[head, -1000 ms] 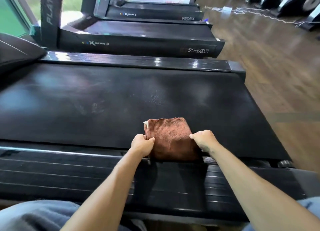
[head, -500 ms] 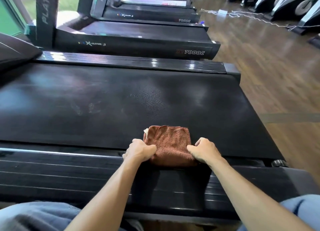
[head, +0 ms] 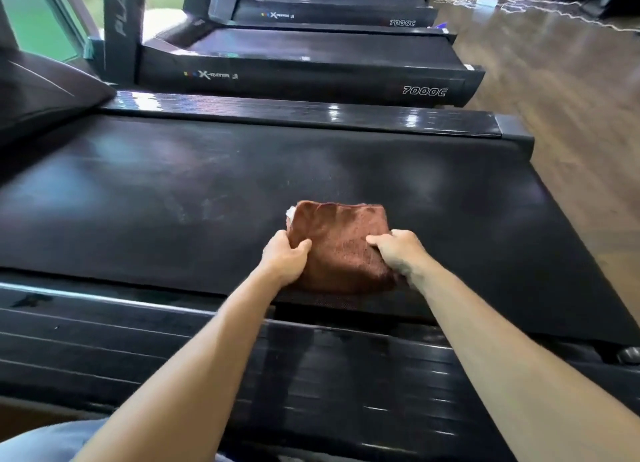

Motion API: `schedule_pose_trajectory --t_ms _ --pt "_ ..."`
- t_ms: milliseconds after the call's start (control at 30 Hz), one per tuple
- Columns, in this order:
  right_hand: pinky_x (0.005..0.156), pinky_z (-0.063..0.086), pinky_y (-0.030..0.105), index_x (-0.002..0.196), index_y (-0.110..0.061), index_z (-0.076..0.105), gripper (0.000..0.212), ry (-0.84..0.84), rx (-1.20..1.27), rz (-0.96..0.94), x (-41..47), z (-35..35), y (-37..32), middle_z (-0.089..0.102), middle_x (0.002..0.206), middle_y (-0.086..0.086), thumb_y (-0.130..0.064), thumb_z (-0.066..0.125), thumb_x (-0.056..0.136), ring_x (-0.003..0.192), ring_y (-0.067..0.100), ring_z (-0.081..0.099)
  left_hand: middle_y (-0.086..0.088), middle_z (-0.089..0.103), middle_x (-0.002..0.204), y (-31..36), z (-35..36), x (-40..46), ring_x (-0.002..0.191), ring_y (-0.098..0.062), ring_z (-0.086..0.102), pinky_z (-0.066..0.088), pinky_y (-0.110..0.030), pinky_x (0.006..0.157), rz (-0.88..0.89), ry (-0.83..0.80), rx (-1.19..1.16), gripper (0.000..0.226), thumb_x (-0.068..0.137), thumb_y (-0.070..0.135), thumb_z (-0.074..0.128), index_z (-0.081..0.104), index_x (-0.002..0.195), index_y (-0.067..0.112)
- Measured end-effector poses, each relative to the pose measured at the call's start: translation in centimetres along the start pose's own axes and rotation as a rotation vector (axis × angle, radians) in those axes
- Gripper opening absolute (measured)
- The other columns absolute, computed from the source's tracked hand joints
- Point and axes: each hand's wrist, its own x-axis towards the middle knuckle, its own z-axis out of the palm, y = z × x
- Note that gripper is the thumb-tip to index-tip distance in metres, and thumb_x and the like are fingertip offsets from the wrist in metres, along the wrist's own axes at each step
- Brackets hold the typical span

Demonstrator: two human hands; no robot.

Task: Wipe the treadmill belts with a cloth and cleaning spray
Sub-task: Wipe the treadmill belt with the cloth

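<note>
Brown folded terry cloth (head: 341, 245): one, on black treadmill belt (head: 173, 198).
Left hand (head: 285, 261) and right hand (head: 398, 252) each grip one side; long axis runs across the belt.

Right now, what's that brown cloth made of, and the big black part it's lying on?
The brown cloth looks like soft microfiber or terry: fuzzy, matte, folded and bunched up. The black belt seems to be rubbery, finely textured material with a dull sheen and pale smudges.
</note>
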Motion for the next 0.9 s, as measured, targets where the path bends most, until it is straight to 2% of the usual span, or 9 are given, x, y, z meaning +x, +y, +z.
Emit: schedule_pose_trajectory --t_ms 67,133,200,267,333,433,500,600,900 --pt "0.086 0.055 0.035 0.114 -0.006 0.069 0.034 0.014 -0.070 -0.053 1.0 1.6 -1.1 0.072 0.116 0.010 -0.035 0.070 0.096 0.105 0.029 0.069 -0.010 0.067 0.119 -0.5 -1.2 1.7 0.116 -0.030 0.062 0.048 -0.036 0.099 -0.009 0.056 0.032 0.036 0.098 0.035 0.065 0.060 0.119 0.007" --pt "0.100 0.049 0.041 0.123 -0.010 0.063 0.037 0.090 -0.338 -0.075 1.3 3.5 -1.3 0.066 0.126 0.009 -0.035 0.067 0.095 0.118 0.030 0.063 -0.014 0.059 0.129 -1.3 -1.4 2.3 0.124 -0.033 0.056 0.044 -0.036 0.100 -0.011 0.101 0.184 0.049 0.094 0.034 0.069 0.052 0.128 0.003" --pt "0.108 0.039 0.047 0.136 -0.016 0.052 0.045 0.265 -0.636 -0.180 0.9 5.4 -0.9 0.055 0.136 0.008 -0.030 0.063 0.095 0.130 0.030 0.051 -0.017 0.046 0.142 -1.4 -0.8 2.1 0.133 -0.034 0.046 0.040 -0.043 0.106 0.099 0.186 0.414 0.063 0.093 0.029 0.069 0.039 0.141 0.003" --pt "0.107 0.038 0.044 0.142 -0.017 0.048 0.047 0.368 -0.634 -0.418 0.8 6.9 -0.5 0.049 0.140 0.008 -0.023 0.058 0.096 0.131 0.029 0.047 -0.012 0.039 0.152 -0.8 0.1 1.8 0.139 -0.030 0.040 0.036 -0.044 0.111 0.301 0.239 0.494 0.061 0.096 0.019 0.058 0.034 0.151 0.007" --pt "0.114 0.037 0.042 0.148 -0.015 0.048 0.048 0.256 -0.554 -0.577 1.4 8.3 -0.2 0.045 0.150 0.010 -0.018 0.051 0.100 0.139 0.030 0.043 -0.006 0.032 0.163 -0.2 1.1 1.9 0.148 -0.024 0.032 0.024 -0.039 0.119 0.467 0.149 0.500 0.060 0.099 0.015 0.046 0.031 0.157 0.010" --pt "0.129 0.005 0.044 0.163 -0.031 0.028 0.053 0.046 -0.750 -0.535 2.7 9.7 1.5 0.012 0.173 0.008 -0.037 0.033 0.110 0.159 0.030 0.005 -0.002 0.013 0.171 -2.3 2.7 2.1 0.157 -0.015 0.009 0.004 -0.035 0.127 0.522 -0.022 0.647 0.058 0.107 0.028 0.030 0.018 0.163 0.015" --pt "0.129 -0.004 0.049 0.164 -0.042 0.016 0.055 0.037 -0.815 -0.511 3.1 10.1 3.1 -0.002 0.174 0.003 -0.048 0.023 0.110 0.159 0.033 -0.009 0.000 0.004 0.172 -4.8 3.6 1.9 0.158 -0.013 -0.001 -0.003 -0.035 0.128 0.502 -0.038 0.735 0.063 0.105 0.040 0.010 0.012 0.164 0.018" --pt "0.129 -0.004 0.051 0.162 -0.047 0.015 0.057 0.097 -0.819 -0.535 3.0 10.4 4.0 -0.005 0.174 0.004 -0.054 0.021 0.106 0.157 0.042 -0.013 0.002 0.006 0.172 -6.4 4.2 2.0 0.157 -0.012 -0.003 -0.003 -0.036 0.128 0.541 0.014 0.728 0.081 0.090 0.047 -0.007 0.013 0.164 0.021" --pt "0.129 -0.003 0.049 0.163 -0.038 0.025 0.072 0.171 -0.820 -0.614 2.0 10.6 4.8 0.010 0.173 0.012 -0.058 0.009 0.095 0.160 0.034 0.000 0.007 0.011 0.171 -6.8 4.4 2.2 0.157 -0.008 -0.004 -0.006 -0.032 0.127 0.518 0.085 0.660 0.075 0.095 0.048 -0.001 0.017 0.163 0.024"
